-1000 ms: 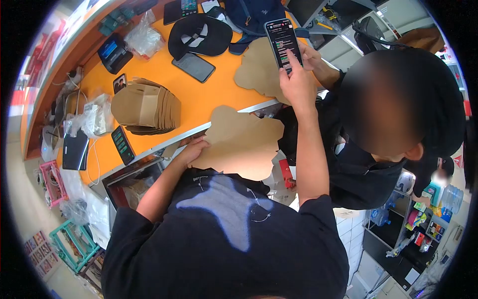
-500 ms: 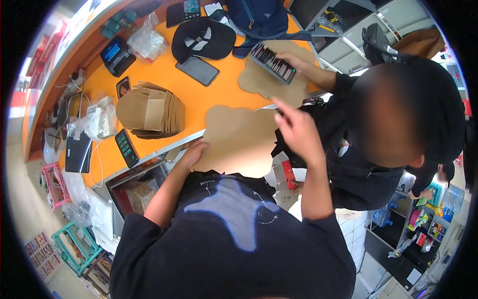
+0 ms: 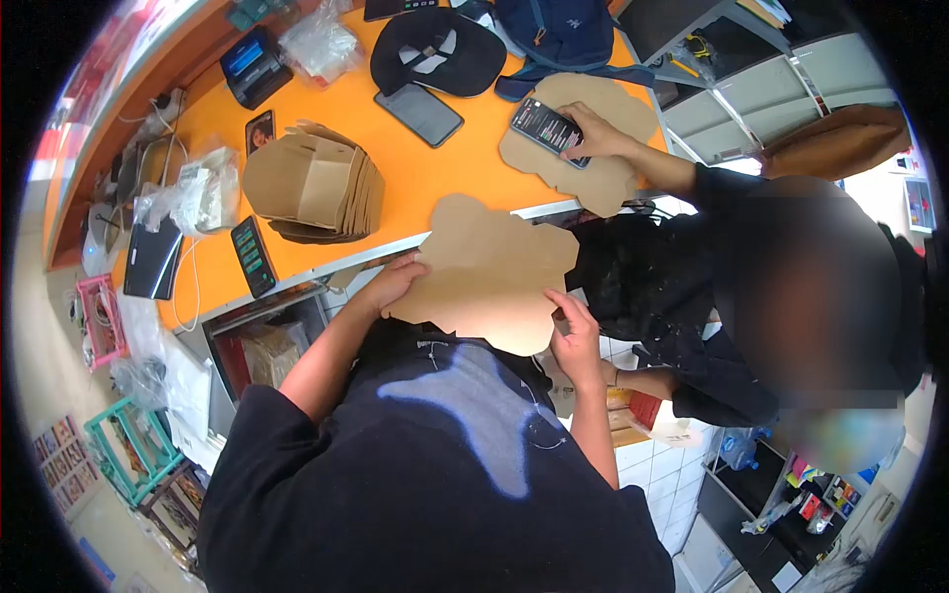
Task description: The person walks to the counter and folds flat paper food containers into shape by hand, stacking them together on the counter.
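Note:
A flat brown cardboard cutout [image 3: 484,267] with a scalloped edge is held in front of my body, just past the counter's front edge. My left hand [image 3: 393,284] grips its left side, thumb on top. My right hand [image 3: 575,334] grips the lower right side, fingers partly hidden under the sheet. Left of the cutout, on the orange counter, stands a nested stack of folded cardboard boxes [image 3: 321,183]. A second cardboard cutout [image 3: 603,109] lies at the right, where another person's hand [image 3: 598,133] holds a phone [image 3: 547,128] over it.
On the orange counter [image 3: 415,183] are a black cap [image 3: 435,54], a grey phone [image 3: 420,114], a phone with a lit screen [image 3: 253,257], a card terminal [image 3: 254,67] and plastic bags [image 3: 321,44]. A navy backpack [image 3: 559,35] lies at the back. The other person [image 3: 682,277] stands close on my right.
My right hand has come down from above the cutout and now grips its right side. The other person's phone has tilted flatter and lower over the second cutout.

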### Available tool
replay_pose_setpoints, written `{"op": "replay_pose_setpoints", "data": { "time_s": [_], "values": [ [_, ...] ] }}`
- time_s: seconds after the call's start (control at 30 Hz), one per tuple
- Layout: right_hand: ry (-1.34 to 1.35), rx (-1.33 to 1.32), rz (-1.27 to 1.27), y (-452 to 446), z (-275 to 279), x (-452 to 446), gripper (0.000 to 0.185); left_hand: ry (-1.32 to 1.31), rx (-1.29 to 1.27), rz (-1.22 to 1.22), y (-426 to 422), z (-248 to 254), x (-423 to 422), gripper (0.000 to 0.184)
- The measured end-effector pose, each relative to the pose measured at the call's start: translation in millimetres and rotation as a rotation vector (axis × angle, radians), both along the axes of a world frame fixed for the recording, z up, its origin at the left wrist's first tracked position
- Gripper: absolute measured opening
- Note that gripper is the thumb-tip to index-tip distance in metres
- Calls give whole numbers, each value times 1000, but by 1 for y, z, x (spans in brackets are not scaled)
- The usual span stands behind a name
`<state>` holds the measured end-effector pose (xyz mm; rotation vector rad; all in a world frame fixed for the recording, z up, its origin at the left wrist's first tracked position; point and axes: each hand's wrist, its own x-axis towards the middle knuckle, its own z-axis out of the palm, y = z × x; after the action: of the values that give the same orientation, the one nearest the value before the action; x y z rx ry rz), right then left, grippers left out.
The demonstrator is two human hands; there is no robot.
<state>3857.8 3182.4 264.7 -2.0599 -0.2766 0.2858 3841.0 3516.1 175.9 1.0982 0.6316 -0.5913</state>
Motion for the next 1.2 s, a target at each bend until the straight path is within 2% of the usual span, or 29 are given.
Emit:
{"op": "replay_pose_setpoints", "data": {
  "time_s": [0.1,0.2,0.27,0.37,0.67,0.8,0.9,0.97,1.03,1.07,1.17,1.2],
  "values": [
    [-34,-4,-27,-9,-5,-7,42,-107,88,-86,0,-1,3,31],
    [-67,-50,-1,-12,-5,-13,45,-101,57,-124,0,-6,6,29],
    [-13,18,-54,-10,-8,-16,45,-123,58,-146,-1,-3,7,29],
    [40,58,-94,-9,-13,-16,43,-49,-4,-124,-3,10,8,29],
    [28,77,-137,-13,-28,-10,38,-55,-22,-158,-1,-11,7,32],
    [-40,114,-142,-27,-39,-11,31,-83,-133,-131,-7,-18,7,29],
    [-43,201,-183,-29,-34,-11,24,-62,-104,-142,-15,-11,15,28],
    [-16,206,-228,-30,-20,-11,21,-22,-14,-248,-17,-5,24,31],
    [-133,121,-241,-33,-1,-15,18,-8,22,-345,-22,-6,37,29],
    [-171,81,-257,-40,5,-20,19,-110,112,-372,-27,-5,42,28],
    [-302,-86,-327,-50,38,-34,19,-131,333,-411,-36,31,57,28],
    [-318,-164,-332,-54,46,-43,19,-315,356,-379,-36,27,60,27]
  ]
}}
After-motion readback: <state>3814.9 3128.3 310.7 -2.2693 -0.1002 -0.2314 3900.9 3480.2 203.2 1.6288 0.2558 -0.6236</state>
